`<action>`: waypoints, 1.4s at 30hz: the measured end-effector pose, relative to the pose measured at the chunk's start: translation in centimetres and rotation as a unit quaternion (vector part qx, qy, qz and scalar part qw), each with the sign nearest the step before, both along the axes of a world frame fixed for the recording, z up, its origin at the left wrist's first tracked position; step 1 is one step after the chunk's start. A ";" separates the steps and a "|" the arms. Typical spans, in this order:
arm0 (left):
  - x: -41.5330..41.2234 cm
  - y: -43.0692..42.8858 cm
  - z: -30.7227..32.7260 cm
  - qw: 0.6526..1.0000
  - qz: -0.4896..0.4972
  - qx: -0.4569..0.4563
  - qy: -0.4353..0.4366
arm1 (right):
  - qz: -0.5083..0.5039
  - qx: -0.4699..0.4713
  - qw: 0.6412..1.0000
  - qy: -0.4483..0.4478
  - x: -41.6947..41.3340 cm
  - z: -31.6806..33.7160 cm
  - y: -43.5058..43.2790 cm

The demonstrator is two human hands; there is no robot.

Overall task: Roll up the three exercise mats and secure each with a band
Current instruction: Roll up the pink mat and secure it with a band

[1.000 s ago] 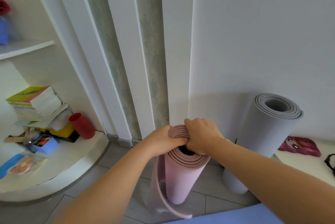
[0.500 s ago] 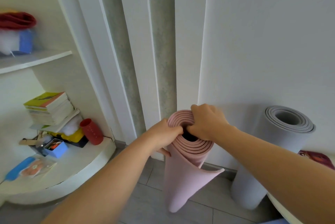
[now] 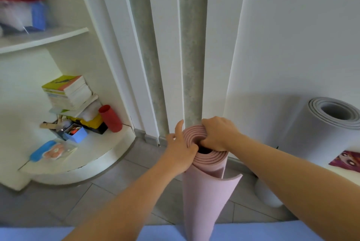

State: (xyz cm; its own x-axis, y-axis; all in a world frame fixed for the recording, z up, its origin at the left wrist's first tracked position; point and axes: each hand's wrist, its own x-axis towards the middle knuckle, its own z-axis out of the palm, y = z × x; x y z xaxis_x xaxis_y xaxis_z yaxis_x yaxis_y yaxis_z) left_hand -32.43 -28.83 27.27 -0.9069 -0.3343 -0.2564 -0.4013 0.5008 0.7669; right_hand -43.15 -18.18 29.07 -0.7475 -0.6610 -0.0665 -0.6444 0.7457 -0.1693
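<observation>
The grey mat [image 3: 319, 133] stands rolled to the right of the pink mat [image 3: 204, 201], which is on end on the floor with its outer flap [image 3: 230, 179] standing off the roll's right side. A blue mat [image 3: 87, 233] lies flat at its foot. The right hand [image 3: 216, 135] stays clamped on the pink mat's inner coils, fingers hooked into the core, but the left hand [image 3: 180, 149] has let go of the rim and now lies fairly straight-fingered against the pink mat's left side. That looks like a re-grip to wind the flap in, with no band on it yet.
</observation>
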 end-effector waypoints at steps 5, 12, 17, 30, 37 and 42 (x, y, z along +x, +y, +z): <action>0.2 0.0 -0.7 0.986 -0.033 -0.127 0.102 | -0.009 -0.012 1.000 0.014 0.3 -0.3 -0.4; -1.7 -0.9 -0.2 0.993 -0.014 -0.094 0.070 | -0.113 -0.229 0.886 -0.387 -1.4 0.7 3.2; -4.3 -2.1 -1.0 0.991 0.025 -0.113 0.073 | -0.074 -0.164 0.871 -0.457 0.5 -0.9 8.0; -5.1 -3.5 0.1 0.990 -0.007 -0.136 0.047 | 0.048 0.009 0.996 -0.078 1.8 0.4 6.7; -4.4 -1.2 0.0 0.985 -0.069 -0.155 0.037 | 0.005 -0.010 1.000 -0.015 0.3 0.0 6.1; -4.2 -1.3 -0.1 0.985 -0.059 -0.159 0.042 | 0.006 -0.088 0.996 -0.016 0.8 -1.2 6.3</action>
State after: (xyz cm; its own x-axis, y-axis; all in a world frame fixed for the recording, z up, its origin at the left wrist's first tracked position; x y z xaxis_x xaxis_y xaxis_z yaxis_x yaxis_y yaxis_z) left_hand -36.65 -30.10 27.13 -0.9580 -0.2758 -0.0784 -0.2673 0.7604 0.5919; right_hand -42.35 -11.92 27.84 -0.7383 -0.6739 0.0274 -0.6458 0.6946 -0.3170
